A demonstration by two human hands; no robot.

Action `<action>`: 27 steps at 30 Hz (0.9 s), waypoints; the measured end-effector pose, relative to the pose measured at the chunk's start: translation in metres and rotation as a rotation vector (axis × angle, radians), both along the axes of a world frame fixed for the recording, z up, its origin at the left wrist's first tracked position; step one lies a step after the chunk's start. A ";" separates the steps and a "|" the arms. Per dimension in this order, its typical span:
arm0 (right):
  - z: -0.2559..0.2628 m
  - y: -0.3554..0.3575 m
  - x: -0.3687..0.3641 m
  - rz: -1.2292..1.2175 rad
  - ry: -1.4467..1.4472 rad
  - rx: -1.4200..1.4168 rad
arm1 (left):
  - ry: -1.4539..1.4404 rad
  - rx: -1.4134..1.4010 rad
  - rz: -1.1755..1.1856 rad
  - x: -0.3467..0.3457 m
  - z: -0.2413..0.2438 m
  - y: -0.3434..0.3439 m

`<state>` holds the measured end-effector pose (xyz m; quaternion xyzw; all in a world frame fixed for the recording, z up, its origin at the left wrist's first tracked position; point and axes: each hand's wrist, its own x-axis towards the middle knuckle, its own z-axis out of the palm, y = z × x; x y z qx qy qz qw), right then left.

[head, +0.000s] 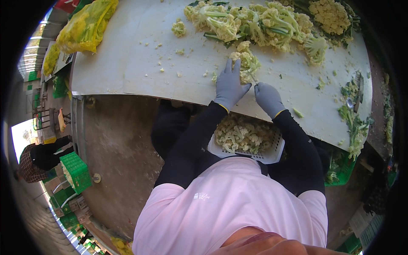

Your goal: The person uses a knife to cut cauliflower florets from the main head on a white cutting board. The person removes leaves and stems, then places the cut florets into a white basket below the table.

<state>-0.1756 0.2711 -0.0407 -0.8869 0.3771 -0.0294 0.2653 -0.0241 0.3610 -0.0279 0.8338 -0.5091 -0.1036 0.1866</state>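
Note:
My left hand (230, 85), in a grey glove, lies with its fingers against a cauliflower piece (250, 62) and steadies it on the white tabletop (134, 67). My right hand (268, 98), also gloved, is closed around a small knife (251, 76). Its thin blade reaches to the lower side of the piece; the handle is hidden in my fist. Below the table's near edge, at my lap, a white plastic basket (278, 148) holds many cut cauliflower florets (242, 134). A row of larger cauliflower pieces (267, 24) lies just beyond my hands.
A whole cauliflower head (330, 16) sits at the far right. Leaf trimmings (352, 119) line the right edge, above a green crate (342, 178). A yellow mesh bag (86, 27) rests at the far left. Another person (35, 162) is by a green crate (76, 172) on the left.

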 end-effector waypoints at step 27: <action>0.023 -0.015 -0.031 0.021 0.131 0.346 | 0.424 -0.041 -0.385 0.000 0.023 0.022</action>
